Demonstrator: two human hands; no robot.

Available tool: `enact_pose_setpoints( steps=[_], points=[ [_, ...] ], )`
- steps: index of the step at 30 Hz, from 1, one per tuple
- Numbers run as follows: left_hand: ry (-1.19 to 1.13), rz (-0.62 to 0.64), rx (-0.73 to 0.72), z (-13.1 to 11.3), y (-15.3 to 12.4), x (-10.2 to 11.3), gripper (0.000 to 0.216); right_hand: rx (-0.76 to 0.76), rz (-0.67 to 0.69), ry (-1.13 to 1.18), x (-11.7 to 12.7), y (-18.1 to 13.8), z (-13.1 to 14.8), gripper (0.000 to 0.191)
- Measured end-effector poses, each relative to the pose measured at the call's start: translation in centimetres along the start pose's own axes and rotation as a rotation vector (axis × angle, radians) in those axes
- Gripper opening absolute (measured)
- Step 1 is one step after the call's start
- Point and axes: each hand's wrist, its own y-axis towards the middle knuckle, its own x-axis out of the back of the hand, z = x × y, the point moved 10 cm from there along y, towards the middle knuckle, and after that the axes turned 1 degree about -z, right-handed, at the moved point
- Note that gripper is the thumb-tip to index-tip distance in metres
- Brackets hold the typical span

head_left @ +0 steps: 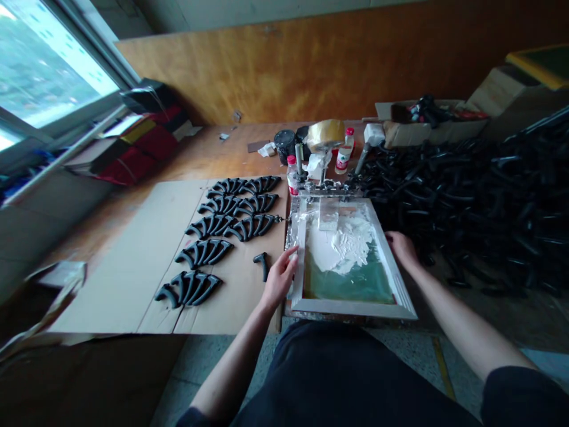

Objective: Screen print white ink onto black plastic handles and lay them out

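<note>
A screen-printing frame (402,293) with a green mesh and a smear of white ink (342,243) lies in front of me, hinged at its far end. My left hand (280,276) rests on the frame's left rail, fingers curled over its edge. At the right rail sits my right hand (402,248), fingers bent around the edge. A squeegee (328,214) stands in the ink near the hinge. A single black curved part (262,262) lies on the cardboard just left of my left hand.
Rows of black curved parts (231,222) lie on a cardboard sheet (128,273) to the left. A big heap of black parts (471,196) fills the right. Bottles (344,155), jars and a tape roll (326,133) stand behind the frame. Boxes at the back right.
</note>
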Motion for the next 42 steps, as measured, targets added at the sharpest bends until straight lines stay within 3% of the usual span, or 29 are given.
enact_pose_setpoints(
  steps=[2, 5, 7, 9, 12, 17, 19, 21, 25, 30, 32, 36, 39, 42],
  points=[
    [0.123, -0.008, 0.027, 2.6, 0.2, -0.6, 0.061, -0.012, -0.088, -0.010, 1.3, 1.9, 0.5, 0.025],
    [0.327, -0.005, 0.034, 4.4, 1.0, -1.2, 0.060, 0.225, -0.129, -0.032, 0.4, 4.5, 7.6, 0.056],
    [0.408, 0.007, 0.048, 4.9, 1.4, -1.3, 0.059, 0.365, -0.004, -0.091, -2.6, 5.3, 12.8, 0.060],
    [0.445, 0.017, 0.059, 5.3, 1.7, -1.2, 0.057, 0.379, 0.181, -0.169, -5.9, 5.1, 15.4, 0.040],
    [0.451, 0.021, 0.065, 5.9, 1.9, -1.2, 0.056, 0.419, 0.348, -0.230, -8.3, 2.1, 16.2, 0.010],
    [0.437, 0.008, 0.084, 6.3, 1.7, -1.2, 0.056, 0.815, 0.469, -0.129, -7.2, -5.4, 17.1, 0.019],
    [0.432, 0.003, 0.091, 6.1, 1.6, -1.1, 0.056, 0.857, 0.535, -0.091, -6.7, -6.2, 17.1, 0.018],
    [0.424, 0.005, 0.096, 5.7, 1.5, -1.1, 0.055, 0.788, 0.516, -0.088, -6.6, -5.1, 17.0, 0.015],
    [0.391, 0.010, 0.094, 5.1, 1.4, -0.9, 0.055, 0.686, 0.313, -0.088, -6.2, -4.3, 16.5, 0.022],
    [0.360, 0.004, 0.097, 4.6, 1.3, -0.8, 0.055, 0.737, 0.387, -0.023, -6.9, -6.9, 16.4, 0.021],
    [0.316, 0.002, 0.114, 4.1, 1.2, -0.6, 0.058, 0.640, 0.378, -0.007, -6.5, -4.7, 16.7, 0.021],
    [0.075, 0.042, 0.130, 1.4, 0.9, 0.0, 0.068, 0.372, 0.200, -0.006, -3.4, 3.7, 16.4, 0.052],
    [-0.144, 0.059, 0.110, -2.5, 0.9, 0.5, 0.064, 0.189, 0.078, 0.029, 0.7, 9.2, 12.0, 0.049],
    [-0.285, -0.010, -0.001, -7.9, 1.9, 1.4, 0.063, -0.052, -0.087, 0.123, 4.7, 10.9, 3.9, 0.034]
  ],
)
